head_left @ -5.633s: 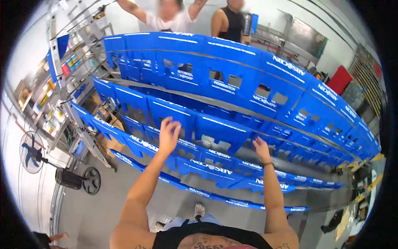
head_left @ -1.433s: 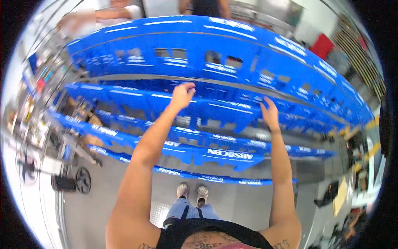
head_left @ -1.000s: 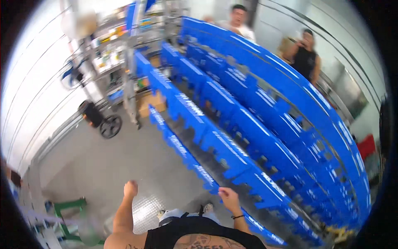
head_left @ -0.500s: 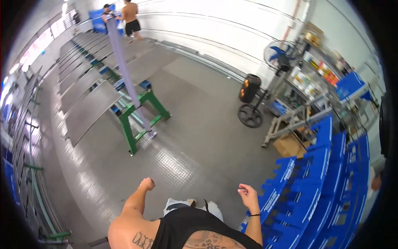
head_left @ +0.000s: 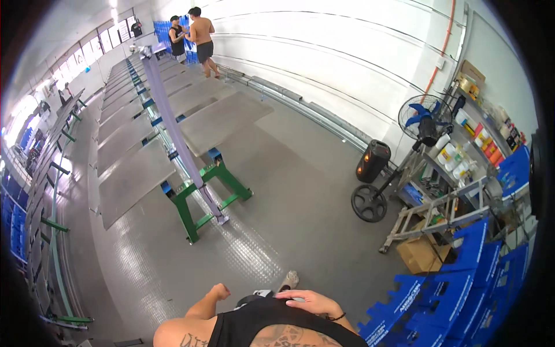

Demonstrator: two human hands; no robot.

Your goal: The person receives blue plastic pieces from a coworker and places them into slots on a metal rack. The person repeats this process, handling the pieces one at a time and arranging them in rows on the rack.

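Note:
My left hand (head_left: 219, 291) hangs low in front of my body, its fingers curled into a loose fist, and no object shows in it. Across the front of my black tank top (head_left: 254, 318) lies my right hand (head_left: 309, 302), its fingers stretched out and empty. A dark band circles the right wrist. Below the hands, one shoe (head_left: 290, 280) stands on the grey floor. The nearest furniture ahead is a long row of grey panels (head_left: 136, 182) on a green-legged frame (head_left: 184, 214), with a tall pale purple post (head_left: 167, 110) at its near end.
Blue slotted panels (head_left: 399, 303) stack at the right. Beyond them are a cardboard box (head_left: 422, 254), a metal ladder (head_left: 433, 220), a pedestal fan (head_left: 426, 122), a black speaker (head_left: 373, 161) and cluttered shelves (head_left: 462, 150). Two people (head_left: 202, 37) stand at the far end.
My right hand has come inward from the right side to my front. The view has shifted and tilted up, and one foot now shows further forward. The left hand stays closed.

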